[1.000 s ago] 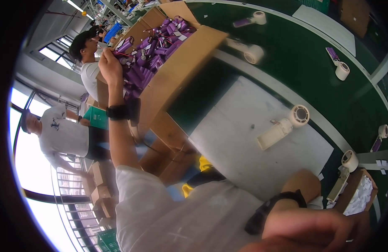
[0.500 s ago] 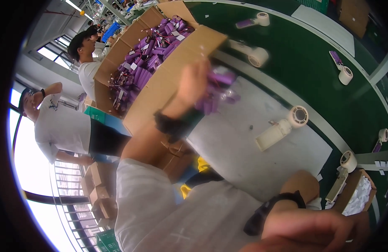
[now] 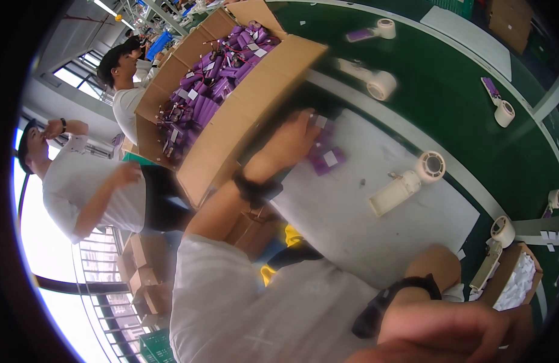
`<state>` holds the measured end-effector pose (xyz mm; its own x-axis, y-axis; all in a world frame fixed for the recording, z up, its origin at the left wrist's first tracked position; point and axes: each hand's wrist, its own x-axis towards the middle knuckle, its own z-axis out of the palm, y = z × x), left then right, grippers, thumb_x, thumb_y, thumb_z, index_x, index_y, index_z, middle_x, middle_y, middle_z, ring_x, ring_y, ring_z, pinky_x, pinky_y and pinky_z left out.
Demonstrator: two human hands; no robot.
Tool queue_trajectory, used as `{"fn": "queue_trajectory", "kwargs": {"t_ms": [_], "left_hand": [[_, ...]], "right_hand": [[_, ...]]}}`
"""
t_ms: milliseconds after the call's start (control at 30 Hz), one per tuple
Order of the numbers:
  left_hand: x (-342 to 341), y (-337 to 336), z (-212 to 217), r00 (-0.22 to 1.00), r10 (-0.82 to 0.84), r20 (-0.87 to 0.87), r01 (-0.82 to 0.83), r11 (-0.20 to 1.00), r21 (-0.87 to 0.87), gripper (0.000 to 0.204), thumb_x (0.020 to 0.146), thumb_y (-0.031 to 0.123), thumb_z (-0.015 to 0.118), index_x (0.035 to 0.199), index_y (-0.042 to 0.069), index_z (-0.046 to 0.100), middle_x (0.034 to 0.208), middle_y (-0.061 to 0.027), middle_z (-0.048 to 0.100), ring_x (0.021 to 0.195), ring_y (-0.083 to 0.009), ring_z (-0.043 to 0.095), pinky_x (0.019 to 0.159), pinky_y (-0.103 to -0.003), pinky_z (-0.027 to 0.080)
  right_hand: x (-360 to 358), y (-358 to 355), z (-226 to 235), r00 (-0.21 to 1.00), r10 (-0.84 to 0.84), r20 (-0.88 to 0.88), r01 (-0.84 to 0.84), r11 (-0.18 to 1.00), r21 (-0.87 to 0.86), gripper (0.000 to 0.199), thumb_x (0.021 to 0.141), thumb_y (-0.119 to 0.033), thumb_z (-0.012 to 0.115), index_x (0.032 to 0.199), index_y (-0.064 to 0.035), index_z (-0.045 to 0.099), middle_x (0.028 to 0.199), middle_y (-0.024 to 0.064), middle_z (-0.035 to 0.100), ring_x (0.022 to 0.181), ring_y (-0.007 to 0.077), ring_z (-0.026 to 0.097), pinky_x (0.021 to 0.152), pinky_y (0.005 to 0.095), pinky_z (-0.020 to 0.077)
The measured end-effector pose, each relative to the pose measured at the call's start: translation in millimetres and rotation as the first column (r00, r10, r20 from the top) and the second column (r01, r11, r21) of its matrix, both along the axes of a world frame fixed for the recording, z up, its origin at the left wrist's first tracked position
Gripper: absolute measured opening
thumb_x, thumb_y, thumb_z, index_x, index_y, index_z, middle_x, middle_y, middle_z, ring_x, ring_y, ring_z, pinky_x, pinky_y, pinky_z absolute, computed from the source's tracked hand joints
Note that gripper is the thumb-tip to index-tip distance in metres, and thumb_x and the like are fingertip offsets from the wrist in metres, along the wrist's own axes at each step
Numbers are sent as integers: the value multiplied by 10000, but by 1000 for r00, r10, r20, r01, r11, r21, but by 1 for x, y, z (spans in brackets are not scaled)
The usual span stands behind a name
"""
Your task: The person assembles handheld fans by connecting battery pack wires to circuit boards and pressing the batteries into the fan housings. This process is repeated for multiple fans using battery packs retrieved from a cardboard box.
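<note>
My left hand (image 3: 289,144) reaches out over a pale grey mat (image 3: 352,224) and grips a small bunch of purple packets (image 3: 323,154), pressed low onto the mat. Just left of it stands a big open cardboard box (image 3: 249,112) filled with several more purple packets (image 3: 210,88). That arm wears a dark wristband. My right hand (image 3: 467,333) is close to the camera at the lower right, blurred, with a dark wristband; nothing shows in it, and its fingers are unclear.
A cream tape dispenser (image 3: 406,184) lies on the mat. Tape rolls (image 3: 382,85) sit on the green table (image 3: 461,72). A small box of white pieces (image 3: 516,284) is at the right. Two people (image 3: 80,181) stand at the left beside stacked cartons (image 3: 143,266).
My left hand rose from the box with purple packets, swung right and came down onto the mat. The person at the left lifted a hand to the face. My right hand stayed put.
</note>
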<state>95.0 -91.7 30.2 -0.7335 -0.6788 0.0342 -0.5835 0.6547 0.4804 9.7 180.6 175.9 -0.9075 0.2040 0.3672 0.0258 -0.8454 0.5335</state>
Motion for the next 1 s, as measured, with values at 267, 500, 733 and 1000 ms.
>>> {"fn": "queue_trajectory", "kwargs": {"t_ms": [267,500,733,1000], "left_hand": [[48,84,145,695,-707,-132,670,569,478,644,921,333,659,1444,49,414,1485,-273,366,1270,-406,507,1075,-463,394],[29,-35,196,953,-220,-208,196,972,-131,468,872,129,684,1311,20,560,1248,-138,624,1149,-244,597,962,-343,464],[37,-243,121,915,-106,389,244,915,-323,923,625,156,798,1458,219,405,1477,-227,395,1319,-405,431,1065,-427,413],[14,-248,103,904,11,428,67,984,-166,1107,631,276,828,1553,296,215,1550,-260,271,1464,-438,165,1142,-485,288]], "right_hand": [[2,-9,3,1000,12,3,-12,999,-34,138,936,-151,532,950,-30,595,946,64,541,899,191,532,659,238,424],[1,2,1,999,30,-32,-31,998,-45,111,927,-132,535,945,-36,590,945,56,537,899,185,532,666,238,422],[-5,5,4,999,-51,9,51,997,57,152,949,-172,516,944,-38,588,926,54,535,876,189,539,658,242,430],[-4,8,1,1000,-8,-11,9,995,95,256,986,-263,492,970,-35,608,920,72,564,836,195,564,644,238,434]]}}
